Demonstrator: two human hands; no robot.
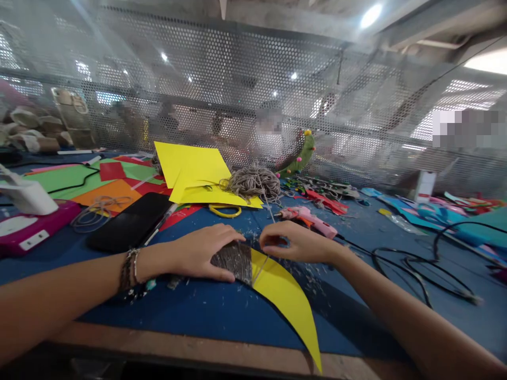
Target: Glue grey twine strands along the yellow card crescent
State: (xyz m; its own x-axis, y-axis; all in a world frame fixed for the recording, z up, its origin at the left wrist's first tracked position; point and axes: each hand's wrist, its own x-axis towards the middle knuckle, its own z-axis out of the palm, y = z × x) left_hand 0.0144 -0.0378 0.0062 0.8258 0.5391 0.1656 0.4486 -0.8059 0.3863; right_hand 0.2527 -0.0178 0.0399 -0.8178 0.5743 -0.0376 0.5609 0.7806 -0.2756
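A curved, pointed piece of yellow card [287, 293] lies near the table's front edge, its left part wrapped in grey-brown yarn [237, 261]. My left hand [202, 253] grips the wrapped part, fingers over the far edge and thumb on the near side. Thumb and forefinger of my right hand [287, 241] are pinched on a strand of yarn [260, 270], just above the card beside the wrapped end. That strand runs back to a tangled heap of yarn [255, 182] behind my hands.
Yellow sheets [194, 163] and a yellow ring [225, 211] lie behind my hands. A black phone [130, 221] and magenta power strip [43, 224] are left. A pink glue gun [312, 220] and looping black cable [407, 258] are right. A green decorated curve [301, 158] stands by the mesh.
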